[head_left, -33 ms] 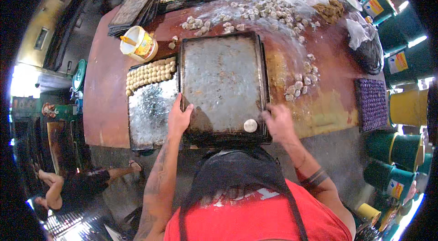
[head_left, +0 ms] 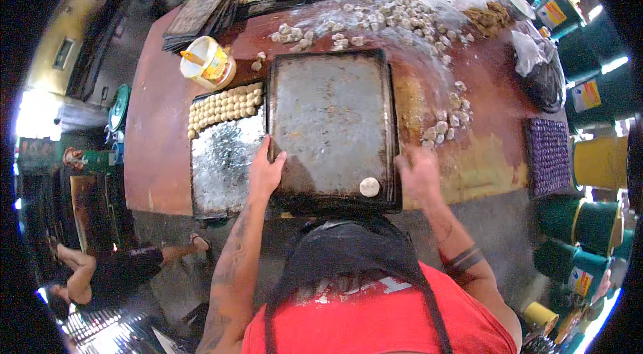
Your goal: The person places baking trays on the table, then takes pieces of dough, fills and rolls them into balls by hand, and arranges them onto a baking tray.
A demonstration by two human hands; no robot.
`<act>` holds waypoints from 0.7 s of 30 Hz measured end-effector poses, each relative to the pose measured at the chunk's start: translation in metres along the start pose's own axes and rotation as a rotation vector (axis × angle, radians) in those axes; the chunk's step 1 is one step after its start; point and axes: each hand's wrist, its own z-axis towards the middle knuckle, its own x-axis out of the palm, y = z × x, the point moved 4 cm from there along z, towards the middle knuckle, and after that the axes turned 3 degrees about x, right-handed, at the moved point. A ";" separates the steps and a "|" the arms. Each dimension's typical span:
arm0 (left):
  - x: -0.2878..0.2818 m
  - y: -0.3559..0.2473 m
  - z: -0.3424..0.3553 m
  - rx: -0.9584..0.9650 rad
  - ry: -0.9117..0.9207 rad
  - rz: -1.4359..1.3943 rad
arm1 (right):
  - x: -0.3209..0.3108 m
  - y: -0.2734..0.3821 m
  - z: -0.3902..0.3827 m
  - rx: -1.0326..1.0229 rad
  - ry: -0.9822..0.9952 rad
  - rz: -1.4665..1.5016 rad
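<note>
Reddish-brown tabletop (head_left: 492, 170), roomy right of blurred right hand (head_left: 422, 173).
Left hand (head_left: 268, 176), thumb spread, at left edge of grey rectangular metal tray (head_left: 328, 119); round white dough piece (head_left: 369, 186) aboard; cannot tell right hand's grip.

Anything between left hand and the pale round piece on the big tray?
Head view: no object between the left hand and the pale round piece, just stained surface of the big tray, shadowed near the hand.

Bakery: dough balls (head_left: 231, 105), metal trays (head_left: 328, 119)
</note>
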 end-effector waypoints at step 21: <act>-0.188 0.230 0.156 -0.121 -0.529 0.426 | -0.023 -0.164 -0.036 0.584 -0.558 1.257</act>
